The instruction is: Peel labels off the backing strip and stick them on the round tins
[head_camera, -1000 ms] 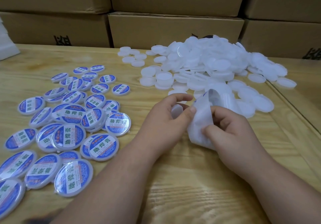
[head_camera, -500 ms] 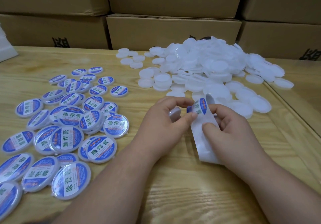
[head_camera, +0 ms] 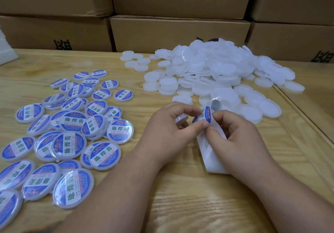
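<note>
My left hand (head_camera: pixel 171 126) cradles a plain white round tin (head_camera: pixel 181 121) in its fingers, and its thumb and forefinger pinch the edge of a round blue-and-white label (head_camera: pixel 202 117). The label is half lifted off the white backing strip (head_camera: pixel 213 158). My right hand (head_camera: pixel 235 138) holds that strip, which curls over at the top and trails down onto the wooden table (head_camera: pixel 180 196). A heap of unlabelled white tins (head_camera: pixel 216 73) lies beyond my hands. Several labelled tins (head_camera: pixel 72 133) lie spread at the left.
Stacked cardboard boxes (head_camera: pixel 180 32) wall off the far edge of the table. A white object (head_camera: pixel 5 53) sits at the far left edge. A seam between table boards (head_camera: pixel 298 109) runs diagonally at the right.
The strip was turned so a blue label came up at its top. My left thumb and forefinger closed on that label and lifted its edge from the strip.
</note>
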A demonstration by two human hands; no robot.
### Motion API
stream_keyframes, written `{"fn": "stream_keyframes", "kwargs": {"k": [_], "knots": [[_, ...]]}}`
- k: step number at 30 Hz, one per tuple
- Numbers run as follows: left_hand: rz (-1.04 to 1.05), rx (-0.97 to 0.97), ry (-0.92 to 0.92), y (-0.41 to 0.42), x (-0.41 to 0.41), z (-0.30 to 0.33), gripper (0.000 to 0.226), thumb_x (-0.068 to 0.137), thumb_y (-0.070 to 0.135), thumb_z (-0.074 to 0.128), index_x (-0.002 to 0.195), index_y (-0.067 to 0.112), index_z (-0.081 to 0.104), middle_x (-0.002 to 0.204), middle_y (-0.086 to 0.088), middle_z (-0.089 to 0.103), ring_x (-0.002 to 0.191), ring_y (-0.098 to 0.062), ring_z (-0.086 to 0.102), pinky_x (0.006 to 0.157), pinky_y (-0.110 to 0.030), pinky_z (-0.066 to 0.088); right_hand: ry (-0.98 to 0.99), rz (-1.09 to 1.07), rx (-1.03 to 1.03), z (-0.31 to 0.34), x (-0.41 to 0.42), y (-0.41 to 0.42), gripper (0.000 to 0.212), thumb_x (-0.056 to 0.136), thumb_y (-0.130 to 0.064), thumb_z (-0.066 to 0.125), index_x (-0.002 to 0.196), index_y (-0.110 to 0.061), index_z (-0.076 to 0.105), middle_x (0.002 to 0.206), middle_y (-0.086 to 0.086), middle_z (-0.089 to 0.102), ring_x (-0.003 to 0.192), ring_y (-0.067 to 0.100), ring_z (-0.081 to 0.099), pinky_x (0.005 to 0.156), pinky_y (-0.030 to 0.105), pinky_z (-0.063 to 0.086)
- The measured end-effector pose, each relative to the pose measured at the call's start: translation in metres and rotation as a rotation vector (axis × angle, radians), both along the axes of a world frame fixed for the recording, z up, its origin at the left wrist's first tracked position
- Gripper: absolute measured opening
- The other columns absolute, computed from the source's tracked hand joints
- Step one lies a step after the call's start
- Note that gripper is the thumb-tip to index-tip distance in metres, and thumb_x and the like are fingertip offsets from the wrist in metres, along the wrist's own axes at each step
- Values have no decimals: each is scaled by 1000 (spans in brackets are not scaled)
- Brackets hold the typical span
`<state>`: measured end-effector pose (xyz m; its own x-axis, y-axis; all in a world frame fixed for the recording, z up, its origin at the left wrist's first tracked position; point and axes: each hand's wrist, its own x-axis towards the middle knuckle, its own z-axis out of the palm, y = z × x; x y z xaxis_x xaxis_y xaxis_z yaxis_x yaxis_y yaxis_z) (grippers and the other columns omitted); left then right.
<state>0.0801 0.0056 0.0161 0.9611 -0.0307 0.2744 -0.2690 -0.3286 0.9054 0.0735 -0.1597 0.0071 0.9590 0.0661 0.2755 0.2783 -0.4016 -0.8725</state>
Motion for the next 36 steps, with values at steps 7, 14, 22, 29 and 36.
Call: {"fn": "stream_keyframes", "kwargs": {"k": [7,14,22,29,36], "knots": [[-9,-36,58,3,0,-3,8,84,36,82,89,35,75,90,23,72,90,6,66,76,-10,47,-4,17,16,0,-1,0,5,87,-29,73,83,-28,69,74,-7,70,65,9,63,57,21,49],[-22,-38,66,5,1,-3,9,82,43,81,90,40,76,83,24,71,88,2,65,77,-22,46,-32,66,33,2,-3,0,21,92,-14,65,89,-33,74,75,-14,72,63,0,60,58,9,43],[-26,-13,-15,6,1,-3,12,92,25,74,89,36,78,91,25,75,92,7,67,76,-7,46,-4,23,78,3,-2,1,26,77,-27,55,90,-35,76,82,-15,75,74,7,68,63,17,51],[207,-187,-28,5,3,-1,22,88,16,70,88,38,73,81,12,74,74,-8,69,62,-14,51,-37,-34,60,0,-1,0,26,78,-18,55,89,-36,71,82,-19,72,73,0,66,59,8,46],[241,-367,-9,5,2,8,25,89,8,67,81,28,80,67,12,72,54,-2,59,54,-16,50,-72,-187,26,1,2,0,32,83,-11,63,98,-40,63,85,-20,65,65,1,59,59,7,42]]}}
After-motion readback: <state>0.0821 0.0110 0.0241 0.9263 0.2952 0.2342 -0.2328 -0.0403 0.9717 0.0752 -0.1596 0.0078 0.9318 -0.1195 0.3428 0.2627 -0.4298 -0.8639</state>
